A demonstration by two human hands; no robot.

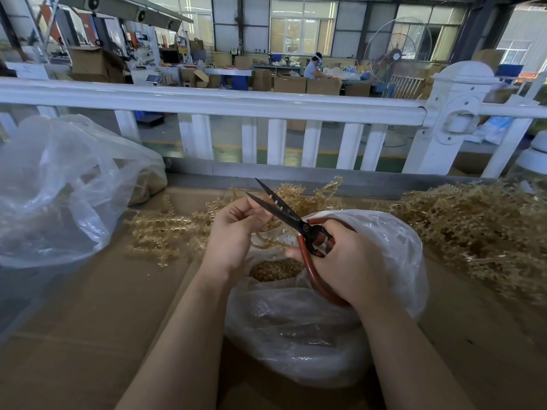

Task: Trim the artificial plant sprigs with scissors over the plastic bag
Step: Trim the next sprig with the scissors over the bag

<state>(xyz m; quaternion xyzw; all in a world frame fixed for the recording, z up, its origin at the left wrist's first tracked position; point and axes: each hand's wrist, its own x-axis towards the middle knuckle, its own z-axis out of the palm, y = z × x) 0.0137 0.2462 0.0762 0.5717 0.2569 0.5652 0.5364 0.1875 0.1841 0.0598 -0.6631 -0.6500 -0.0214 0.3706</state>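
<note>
Listing by size, we log: bench [88,306], cardboard-covered; large clear bag [59,187] at far left; loose pile of sprigs [473,226] at right; plastic bag [340,335] at centre, mouth open, trimmings inside. Our right hand [352,261] grips the red-handled scissors [305,232], blades parted, above that bag. Our left hand [236,232] pinches one sprig [272,245] beside the blades.
</note>
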